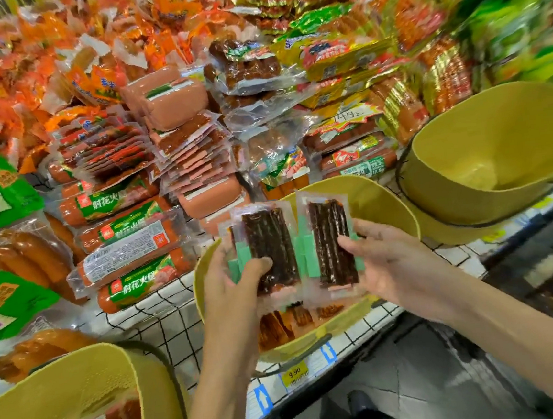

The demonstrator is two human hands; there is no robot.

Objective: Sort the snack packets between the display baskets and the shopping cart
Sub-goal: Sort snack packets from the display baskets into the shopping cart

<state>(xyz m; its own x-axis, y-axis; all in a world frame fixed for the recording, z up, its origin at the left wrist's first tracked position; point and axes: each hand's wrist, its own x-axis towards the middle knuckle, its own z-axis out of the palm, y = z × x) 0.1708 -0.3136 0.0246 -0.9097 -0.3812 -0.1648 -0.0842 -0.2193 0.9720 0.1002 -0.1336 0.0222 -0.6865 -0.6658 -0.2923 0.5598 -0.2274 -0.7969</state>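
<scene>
Holding two clear packets of dark strips upright above the middle yellow basket (pixel 386 205): left grip (pixel 239 290) clamping the left packet (pixel 267 247), right grip (pixel 384 259) clamping the right packet (pixel 332 244). Long axes running away from the person, side by side, nearly touching. Sitting directly over that basket, likely dropping straight down; shopping cart not showing.
</scene>
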